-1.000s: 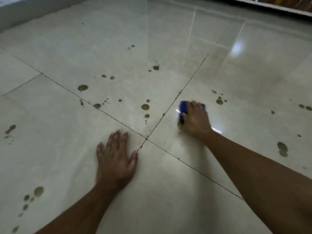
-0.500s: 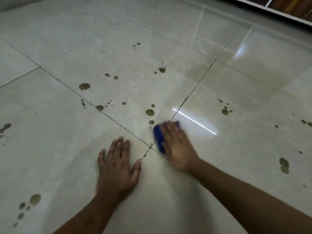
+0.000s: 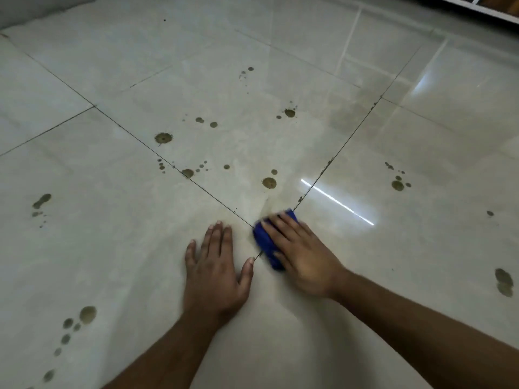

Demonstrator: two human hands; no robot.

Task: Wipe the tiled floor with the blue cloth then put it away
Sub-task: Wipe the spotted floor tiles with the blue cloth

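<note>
The blue cloth (image 3: 265,242) lies folded on the glossy pale tiled floor (image 3: 112,248), right at the crossing of the grout lines. My right hand (image 3: 303,254) presses flat on top of it and covers most of it; only its left and far edges show. My left hand (image 3: 214,270) rests palm down with fingers spread on the tile just left of the cloth, its thumb almost touching it. Brown-green stain spots (image 3: 269,182) dot the floor beyond and to both sides.
More stains lie at the far left (image 3: 41,201), near left (image 3: 87,314), right (image 3: 397,185) and far right (image 3: 504,282). A bright light streak (image 3: 337,202) reflects on the tile right of the cloth. A wall base runs along the top right (image 3: 477,8).
My right hand has slid the cloth from the right-hand tile toward me and leftward to the grout crossing, beside my left hand. The left hand has stayed planted.
</note>
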